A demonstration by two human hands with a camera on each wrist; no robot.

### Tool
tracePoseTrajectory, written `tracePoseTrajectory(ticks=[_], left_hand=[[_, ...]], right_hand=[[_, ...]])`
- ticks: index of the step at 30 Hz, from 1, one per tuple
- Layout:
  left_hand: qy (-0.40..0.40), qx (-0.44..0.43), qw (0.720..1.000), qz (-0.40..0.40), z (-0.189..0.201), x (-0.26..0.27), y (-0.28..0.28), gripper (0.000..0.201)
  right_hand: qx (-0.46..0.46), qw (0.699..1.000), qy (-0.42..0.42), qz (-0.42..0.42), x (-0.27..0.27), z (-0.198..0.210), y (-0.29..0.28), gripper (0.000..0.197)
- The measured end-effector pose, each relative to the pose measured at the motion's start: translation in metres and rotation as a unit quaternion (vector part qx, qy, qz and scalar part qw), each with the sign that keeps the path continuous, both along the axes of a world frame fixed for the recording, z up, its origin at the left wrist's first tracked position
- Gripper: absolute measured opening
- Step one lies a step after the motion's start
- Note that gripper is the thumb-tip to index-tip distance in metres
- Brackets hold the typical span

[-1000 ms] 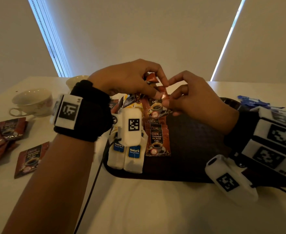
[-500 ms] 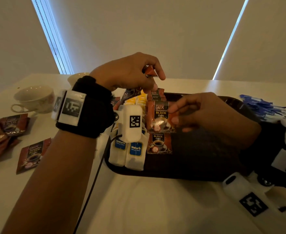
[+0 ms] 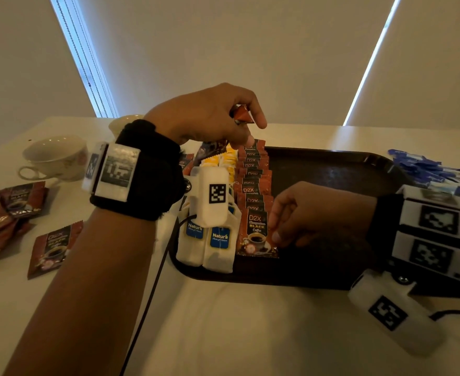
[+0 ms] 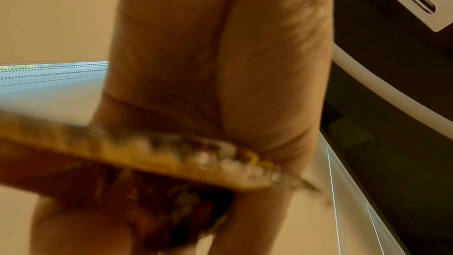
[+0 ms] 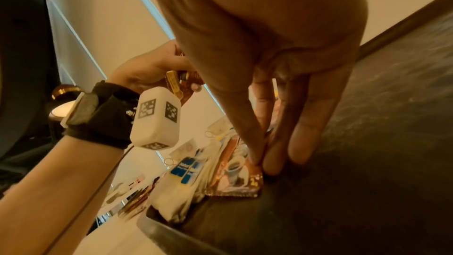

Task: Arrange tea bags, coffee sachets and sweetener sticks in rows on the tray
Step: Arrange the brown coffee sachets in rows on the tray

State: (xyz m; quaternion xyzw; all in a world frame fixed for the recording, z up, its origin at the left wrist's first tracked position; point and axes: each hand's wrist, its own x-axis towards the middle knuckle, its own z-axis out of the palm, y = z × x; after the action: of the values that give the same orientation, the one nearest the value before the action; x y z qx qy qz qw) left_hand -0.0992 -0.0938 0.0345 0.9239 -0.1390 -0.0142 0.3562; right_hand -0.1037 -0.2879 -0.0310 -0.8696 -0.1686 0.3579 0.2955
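A dark brown tray (image 3: 332, 183) holds a row of overlapping coffee sachets (image 3: 252, 172), with yellow sachets (image 3: 223, 158) and white tea bags (image 3: 207, 245) to their left. My right hand (image 3: 276, 236) pinches the right edge of the nearest coffee sachet (image 3: 256, 232), which lies at the near end of the row; the right wrist view shows thumb and fingers on this sachet (image 5: 235, 177). My left hand (image 3: 246, 131) hovers over the row's far end and grips a bundle of coffee sachets (image 3: 241, 116), which is blurred in the left wrist view (image 4: 171, 162). Blue sweetener sticks (image 3: 435, 172) lie beside the tray.
Loose coffee sachets (image 3: 52, 248) and a pile of more (image 3: 3, 210) lie on the white table to the left. A teacup (image 3: 55, 156) stands behind them, and a second cup (image 3: 123, 123) peeks out behind my left wrist. The tray's right half is bare.
My right hand took one sachet from the bundle in my left hand and carried it down to the near end of the coffee row. My left hand stayed up with the bundle.
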Motion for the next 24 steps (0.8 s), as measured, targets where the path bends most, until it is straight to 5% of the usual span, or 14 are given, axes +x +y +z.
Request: tracePoseTrajectory(ticks=[18,22,24], left_hand=[[0.068,-0.073,0.995,-0.019,0.001,-0.005,-0.007,0.028],[-0.003,-0.023,1.0,0.003,0.0,-0.006,-0.01,0.008],[-0.01,-0.007,1.0,0.022,-0.002,-0.005,-0.012,0.013]], right_hand=[[-0.085,0.97,-0.186,0.135,-0.006,-0.005,0.021,0.021],[-0.044,0.972,-0.198,0.118,-0.005,0.005,0.021,0.023],[0.023,0.968,-0.238,0.082,-0.006,0.019,0.021,0.025]])
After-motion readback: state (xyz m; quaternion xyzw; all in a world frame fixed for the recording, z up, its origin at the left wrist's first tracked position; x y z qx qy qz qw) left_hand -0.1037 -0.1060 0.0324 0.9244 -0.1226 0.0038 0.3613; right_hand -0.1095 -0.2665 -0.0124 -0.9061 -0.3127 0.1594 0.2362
